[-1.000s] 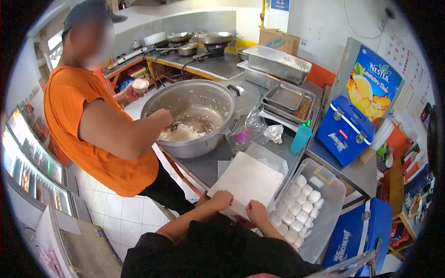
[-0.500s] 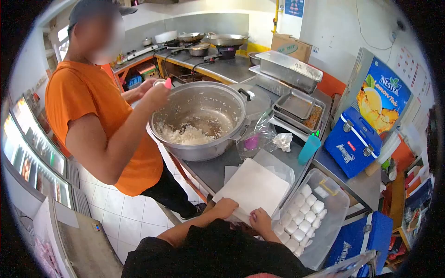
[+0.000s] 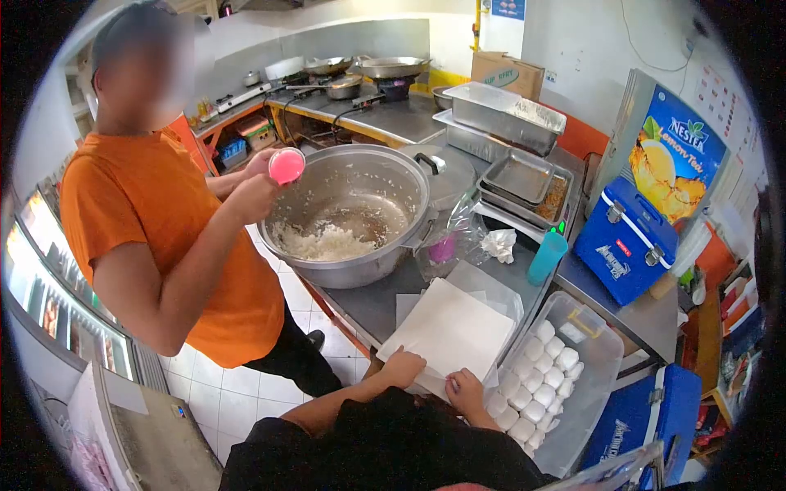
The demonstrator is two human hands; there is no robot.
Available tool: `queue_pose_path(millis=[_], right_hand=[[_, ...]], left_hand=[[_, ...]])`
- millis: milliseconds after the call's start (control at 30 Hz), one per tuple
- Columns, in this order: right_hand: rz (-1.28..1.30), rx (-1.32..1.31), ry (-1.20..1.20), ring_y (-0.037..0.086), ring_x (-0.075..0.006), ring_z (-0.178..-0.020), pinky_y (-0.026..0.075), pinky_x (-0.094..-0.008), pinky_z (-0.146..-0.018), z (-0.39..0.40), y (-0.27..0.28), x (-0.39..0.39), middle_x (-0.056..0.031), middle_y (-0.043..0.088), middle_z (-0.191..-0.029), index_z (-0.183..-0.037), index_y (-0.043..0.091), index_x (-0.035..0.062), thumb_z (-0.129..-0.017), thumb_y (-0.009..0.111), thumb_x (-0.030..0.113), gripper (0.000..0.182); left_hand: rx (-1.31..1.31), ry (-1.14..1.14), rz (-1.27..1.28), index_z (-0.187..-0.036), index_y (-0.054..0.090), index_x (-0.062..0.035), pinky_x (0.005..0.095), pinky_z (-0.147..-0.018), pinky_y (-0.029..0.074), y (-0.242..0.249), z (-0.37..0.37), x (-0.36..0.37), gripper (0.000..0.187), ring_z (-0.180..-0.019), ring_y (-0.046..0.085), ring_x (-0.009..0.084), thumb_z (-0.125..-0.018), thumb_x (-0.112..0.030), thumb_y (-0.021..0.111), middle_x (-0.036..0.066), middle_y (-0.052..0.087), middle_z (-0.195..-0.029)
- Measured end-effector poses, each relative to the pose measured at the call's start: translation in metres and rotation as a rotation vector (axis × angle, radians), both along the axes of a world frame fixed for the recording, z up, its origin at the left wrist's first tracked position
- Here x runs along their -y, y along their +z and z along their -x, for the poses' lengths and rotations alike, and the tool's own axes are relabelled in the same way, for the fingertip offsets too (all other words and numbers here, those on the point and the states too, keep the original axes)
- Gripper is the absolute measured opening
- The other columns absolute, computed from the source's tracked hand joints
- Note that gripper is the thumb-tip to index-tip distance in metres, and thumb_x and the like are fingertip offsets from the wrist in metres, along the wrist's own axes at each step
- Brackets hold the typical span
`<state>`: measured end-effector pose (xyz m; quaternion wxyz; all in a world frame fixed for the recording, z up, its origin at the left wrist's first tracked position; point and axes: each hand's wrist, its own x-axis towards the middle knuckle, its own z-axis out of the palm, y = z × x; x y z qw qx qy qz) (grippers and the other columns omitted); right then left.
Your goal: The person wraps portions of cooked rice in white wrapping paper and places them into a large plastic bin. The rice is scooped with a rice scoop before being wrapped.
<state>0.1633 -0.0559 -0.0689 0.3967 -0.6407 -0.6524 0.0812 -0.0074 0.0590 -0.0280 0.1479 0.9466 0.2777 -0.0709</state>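
A stack of white paper sheets (image 3: 454, 327) lies on the steel counter in front of me. My left hand (image 3: 403, 369) is closed at its lower left edge, fingers curled against the paper. At the near edge my right hand (image 3: 466, 390) pinches the paper between thumb and fingers. Just right of that hand is a clear plastic bin (image 3: 596, 360) holding several white wrapped bundles (image 3: 534, 383) in rows. Clear plastic sheets (image 3: 495, 296) stick out from behind the paper.
A co-worker in an orange shirt (image 3: 176, 237) holds a pink cup (image 3: 286, 166) over a large pot (image 3: 360, 266) of rice (image 3: 332, 243). A teal cup (image 3: 548, 258), crumpled tissue (image 3: 499, 245), metal trays (image 3: 517, 177) and a blue cooler (image 3: 626, 245) stand beyond.
The co-worker has turned and tilted the pink cup so that its round face shows. My hands stay at the paper's edge, nearly unmoved. The view has shifted slightly.
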Motion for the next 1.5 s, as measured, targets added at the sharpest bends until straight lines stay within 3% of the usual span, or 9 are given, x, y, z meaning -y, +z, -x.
queue_pose_path(millis=[133,233,300,433,533,767,1000,1233,1500], right_hand=[[0.035,-0.006,-0.004,0.054,-0.0269,-0.062,0.044,-0.0349,-0.055,0.0,0.001,0.0,-0.0102,0.052,-0.068,-0.076,0.059,0.0064,-0.068,0.061,0.009,0.008],[0.007,0.0,-0.009,0.054,-0.0267,-0.062,0.044,-0.0349,-0.055,0.0,0.001,0.001,-0.0099,0.051,-0.068,-0.076,0.059,0.0065,-0.068,0.062,0.008,0.008],[0.003,-0.008,0.005,0.054,-0.0264,-0.062,0.044,-0.0346,-0.055,-0.001,0.0,0.001,-0.0097,0.051,-0.068,-0.076,0.06,0.0066,-0.069,0.062,0.008,0.008],[0.065,-0.048,0.022,0.053,-0.0256,-0.061,0.044,-0.0334,-0.055,-0.001,0.007,0.005,-0.0096,0.051,-0.07,-0.08,0.06,0.0055,-0.069,0.062,0.006,0.01],[0.108,-0.172,0.07,0.053,-0.0255,-0.061,0.044,-0.0334,-0.055,-0.005,0.008,0.012,-0.0105,0.05,-0.073,-0.082,0.06,0.004,-0.07,0.061,0.005,0.012],[0.132,-0.052,0.072,0.051,-0.0275,-0.073,0.044,-0.0355,-0.064,-0.01,0.008,0.046,-0.0104,0.049,-0.075,-0.08,0.061,0.0054,-0.07,0.061,0.006,0.01],[0.091,-0.078,0.111,0.05,-0.0252,-0.075,0.042,-0.0334,-0.067,-0.009,0.015,0.043,-0.0081,0.05,-0.078,-0.079,0.06,0.0044,-0.07,0.062,0.004,0.009],[0.073,-0.053,0.033,0.053,-0.0265,-0.082,0.043,-0.0349,-0.073,-0.01,0.035,0.038,-0.0096,0.056,-0.084,-0.079,0.058,0.0025,-0.072,0.061,0.008,0.009],[0.063,-0.388,-0.319,0.058,-0.0243,-0.065,0.045,-0.0308,-0.06,-0.03,0.045,-0.014,-0.012,0.059,-0.073,-0.09,0.057,0.003,-0.08,0.06,0.015,0.016]], left_hand=[[-0.023,-0.004,0.046,-0.092,0.058,-0.0081,0.0472,-0.085,0.04,-0.014,0.004,-0.006,0.019,-0.09,0.056,0.0304,-0.076,-0.016,0.051,0.012,0.059,-0.089],[0.163,0.106,0.162,-0.093,0.057,-0.0068,0.0421,-0.083,0.042,-0.027,0.015,-0.006,0.021,-0.092,0.055,0.0313,-0.074,-0.015,0.056,0.014,0.058,-0.094],[0.558,-0.001,0.135,-0.093,0.057,-0.0069,0.0373,-0.083,0.043,-0.036,0.027,-0.013,0.024,-0.092,0.053,0.0306,-0.072,-0.017,0.062,0.011,0.055,-0.1],[0.549,0.169,0.069,-0.092,0.06,-0.0069,0.0376,-0.083,0.044,-0.035,0.047,-0.015,0.022,-0.096,0.053,0.0309,-0.072,-0.018,0.063,0.011,0.054,-0.109],[0.586,0.061,-0.008,-0.092,0.061,-0.0072,0.0377,-0.084,0.044,-0.034,0.055,-0.021,0.021,-0.098,0.053,0.0309,-0.072,-0.015,0.063,0.012,0.056,-0.107],[0.774,0.165,0.268,-0.087,0.064,-0.0046,0.0339,-0.083,0.045,-0.049,0.067,-0.027,0.015,-0.098,0.056,0.0252,-0.072,-0.008,0.06,0.009,0.06,-0.108],[0.654,0.058,0.106,-0.079,0.065,-0.005,0.0356,-0.077,0.045,-0.02,0.063,-0.036,0.011,-0.089,0.057,0.0281,-0.07,-0.01,0.065,0.011,0.062,-0.097],[0.664,0.043,0.144,-0.077,0.066,-0.0088,0.0491,-0.09,0.034,-0.007,0.06,-0.041,0.008,-0.093,0.056,0.0245,-0.069,-0.009,0.066,0.004,0.063,-0.099],[0.739,0.443,0.56,-0.084,0.065,-0.0028,0.0292,-0.069,0.046,0.002,0.006,-0.076,0.016,-0.077,0.06,0.0164,-0.078,-0.017,0.063,0.011,0.064,-0.084]])
